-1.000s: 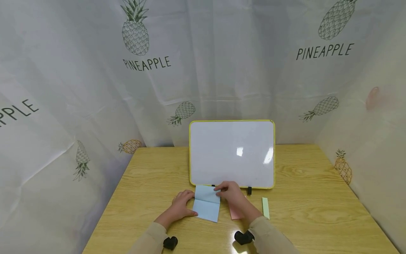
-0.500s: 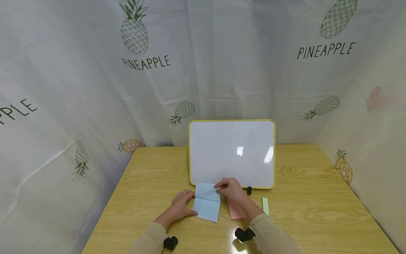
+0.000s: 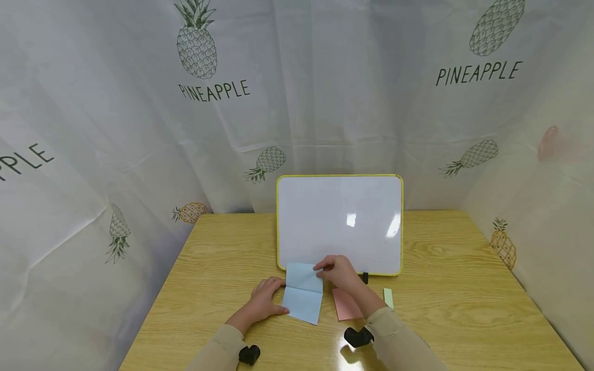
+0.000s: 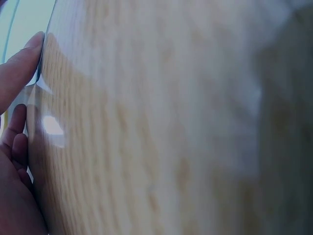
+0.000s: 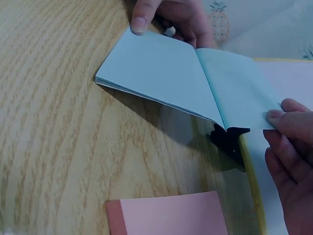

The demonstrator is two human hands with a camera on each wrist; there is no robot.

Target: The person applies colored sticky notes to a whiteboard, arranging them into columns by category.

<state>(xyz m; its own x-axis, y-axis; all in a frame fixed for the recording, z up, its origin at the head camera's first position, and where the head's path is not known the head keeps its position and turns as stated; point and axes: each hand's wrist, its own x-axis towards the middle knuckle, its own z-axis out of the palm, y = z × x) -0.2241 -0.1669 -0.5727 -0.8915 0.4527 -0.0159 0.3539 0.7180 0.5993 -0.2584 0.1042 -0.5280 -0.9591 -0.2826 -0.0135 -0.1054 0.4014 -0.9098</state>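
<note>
The left hand (image 3: 264, 299) grips the left edge of a light-blue paper pad (image 3: 301, 305) over the wood-grain table (image 3: 223, 242), before a yellow-framed whiteboard (image 3: 339, 221); the right hand (image 3: 342, 274) pinches its opened-out leaf between thumb and finger. A rectangular pink paper pad (image 3: 346, 306) lies just right.

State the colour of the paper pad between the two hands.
The pad is light blue, shown best in the right wrist view.
</note>
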